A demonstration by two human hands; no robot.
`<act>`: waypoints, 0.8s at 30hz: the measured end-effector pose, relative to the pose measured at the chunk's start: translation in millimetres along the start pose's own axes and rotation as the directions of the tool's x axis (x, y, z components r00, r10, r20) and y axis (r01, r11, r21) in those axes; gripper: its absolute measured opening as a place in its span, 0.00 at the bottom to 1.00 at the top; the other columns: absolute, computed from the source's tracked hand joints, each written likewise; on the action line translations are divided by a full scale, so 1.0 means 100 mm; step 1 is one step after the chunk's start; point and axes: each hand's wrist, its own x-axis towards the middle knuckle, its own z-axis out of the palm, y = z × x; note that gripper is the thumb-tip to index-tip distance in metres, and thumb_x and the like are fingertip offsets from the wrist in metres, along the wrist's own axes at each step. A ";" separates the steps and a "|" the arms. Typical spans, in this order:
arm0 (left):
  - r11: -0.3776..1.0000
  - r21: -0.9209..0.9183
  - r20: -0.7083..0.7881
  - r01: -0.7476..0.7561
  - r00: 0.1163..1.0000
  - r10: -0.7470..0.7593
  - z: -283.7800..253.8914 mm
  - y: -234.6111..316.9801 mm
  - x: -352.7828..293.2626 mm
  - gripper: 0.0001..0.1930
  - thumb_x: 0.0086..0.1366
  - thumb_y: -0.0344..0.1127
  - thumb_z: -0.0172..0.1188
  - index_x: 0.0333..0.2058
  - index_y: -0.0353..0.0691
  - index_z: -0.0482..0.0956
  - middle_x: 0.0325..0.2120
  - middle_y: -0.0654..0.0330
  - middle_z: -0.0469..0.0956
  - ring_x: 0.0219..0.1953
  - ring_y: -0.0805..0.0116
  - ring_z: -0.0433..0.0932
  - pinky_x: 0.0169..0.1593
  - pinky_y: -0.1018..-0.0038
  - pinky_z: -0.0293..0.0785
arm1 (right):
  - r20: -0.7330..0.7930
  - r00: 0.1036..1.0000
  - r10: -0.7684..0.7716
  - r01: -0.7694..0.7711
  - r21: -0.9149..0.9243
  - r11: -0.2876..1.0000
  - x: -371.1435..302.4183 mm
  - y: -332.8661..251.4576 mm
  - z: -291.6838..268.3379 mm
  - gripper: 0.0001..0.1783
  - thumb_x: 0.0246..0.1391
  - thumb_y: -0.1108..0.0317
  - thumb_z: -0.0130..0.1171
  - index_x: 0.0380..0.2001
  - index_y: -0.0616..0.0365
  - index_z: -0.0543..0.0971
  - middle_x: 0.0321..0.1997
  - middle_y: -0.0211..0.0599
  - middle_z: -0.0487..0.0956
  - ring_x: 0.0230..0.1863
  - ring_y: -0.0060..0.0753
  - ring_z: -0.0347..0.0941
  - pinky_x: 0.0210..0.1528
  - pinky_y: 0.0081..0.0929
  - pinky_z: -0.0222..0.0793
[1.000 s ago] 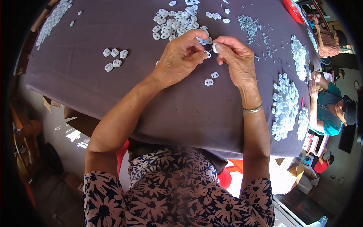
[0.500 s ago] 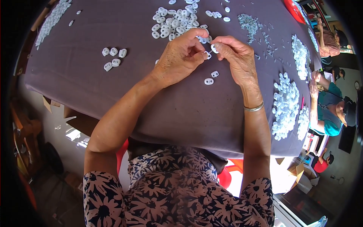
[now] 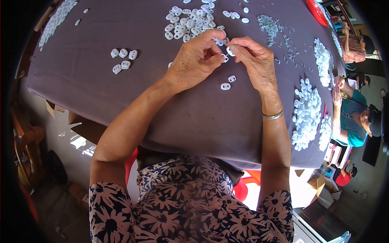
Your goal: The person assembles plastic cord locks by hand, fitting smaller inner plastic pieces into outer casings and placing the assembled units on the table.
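Over the far middle of the table, my two hands meet fingertip to fingertip. My left hand [image 3: 194, 60] pinches a small white plastic cord-lock part [image 3: 225, 59], mostly covered by the fingers. Between thumb and forefinger, my right hand [image 3: 256, 60] grips a white oval cord-lock body [image 3: 230, 51] with holes. A thin piece, possibly a spring, spans the small gap between the two parts. Below the hands lie an oval cord lock [image 3: 225, 86] and a smaller white part [image 3: 231, 78]. Several cord locks [image 3: 126, 64] form a loose group to the left.
Beyond my hands spreads a heap of white oval parts [image 3: 190, 24]. Small metal springs [image 3: 268, 25] lie scattered to its right. Pale parts are heaped at right [image 3: 307, 117] and far left [image 3: 56, 22]. A red basin [image 3: 317, 12] and a teal-sleeved co-worker [image 3: 356, 117] are at the right.
The whole view has shifted very slightly. Both hands keep their grips and almost the same pose, with the two parts still close together.
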 end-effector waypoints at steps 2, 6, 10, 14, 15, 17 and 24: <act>1.000 -0.004 -0.007 -0.005 1.000 0.004 0.00 -0.02 0.01 0.19 0.59 0.23 0.56 0.49 0.39 0.68 0.23 0.67 0.72 0.27 0.82 0.69 0.34 0.81 0.69 | 0.000 1.000 -0.003 0.003 -0.023 1.000 0.01 0.00 0.00 0.06 0.53 0.71 0.61 0.34 0.60 0.81 0.30 0.25 0.78 0.26 0.14 0.65 0.29 0.13 0.65; 1.000 -0.006 -0.012 -0.004 1.000 0.004 0.00 0.00 0.00 0.19 0.59 0.22 0.56 0.49 0.39 0.68 0.23 0.67 0.72 0.27 0.82 0.69 0.34 0.81 0.69 | 0.010 0.999 -0.032 0.032 -0.006 0.999 0.00 0.01 0.01 0.06 0.53 0.72 0.60 0.34 0.60 0.81 0.29 0.25 0.76 0.25 0.13 0.65 0.28 0.12 0.64; 1.000 0.004 -0.012 0.007 1.000 -0.007 0.00 0.01 0.00 0.19 0.59 0.22 0.56 0.49 0.39 0.68 0.24 0.66 0.73 0.27 0.81 0.70 0.34 0.81 0.69 | 0.038 0.996 -0.080 0.080 -0.014 0.997 0.01 -0.01 0.03 0.06 0.54 0.72 0.60 0.34 0.61 0.81 0.28 0.24 0.75 0.25 0.13 0.66 0.28 0.12 0.64; 1.000 -0.016 -0.032 0.008 0.999 -0.009 0.00 0.01 0.00 0.19 0.59 0.22 0.55 0.49 0.39 0.68 0.25 0.65 0.74 0.28 0.81 0.71 0.35 0.81 0.70 | 0.046 0.996 -0.078 0.079 -0.013 0.997 0.00 -0.04 0.07 0.05 0.54 0.72 0.60 0.34 0.61 0.81 0.28 0.24 0.75 0.25 0.13 0.66 0.28 0.12 0.64; 1.000 -0.016 -0.032 0.008 0.999 -0.008 0.00 0.02 0.00 0.19 0.59 0.22 0.55 0.49 0.39 0.68 0.25 0.65 0.74 0.28 0.81 0.71 0.35 0.81 0.70 | 0.048 0.996 -0.073 0.074 -0.007 0.997 0.01 -0.04 0.07 0.05 0.54 0.72 0.60 0.34 0.61 0.81 0.28 0.24 0.75 0.25 0.14 0.66 0.28 0.12 0.65; 1.000 0.001 -0.049 0.021 0.999 -0.021 0.00 0.04 0.00 0.18 0.59 0.22 0.55 0.49 0.39 0.68 0.25 0.65 0.74 0.28 0.80 0.72 0.34 0.81 0.70 | 0.050 0.997 -0.066 0.066 -0.001 0.998 0.00 -0.03 0.07 0.05 0.54 0.73 0.59 0.34 0.61 0.81 0.28 0.25 0.75 0.25 0.14 0.66 0.28 0.12 0.65; 0.998 0.057 -0.114 0.027 0.993 -0.021 0.03 0.05 -0.01 0.18 0.59 0.23 0.56 0.49 0.39 0.67 0.26 0.63 0.76 0.27 0.78 0.74 0.32 0.80 0.72 | 0.029 0.997 -0.074 0.073 0.018 0.997 0.01 -0.01 0.11 0.05 0.54 0.74 0.59 0.34 0.62 0.81 0.28 0.26 0.75 0.25 0.14 0.67 0.27 0.14 0.66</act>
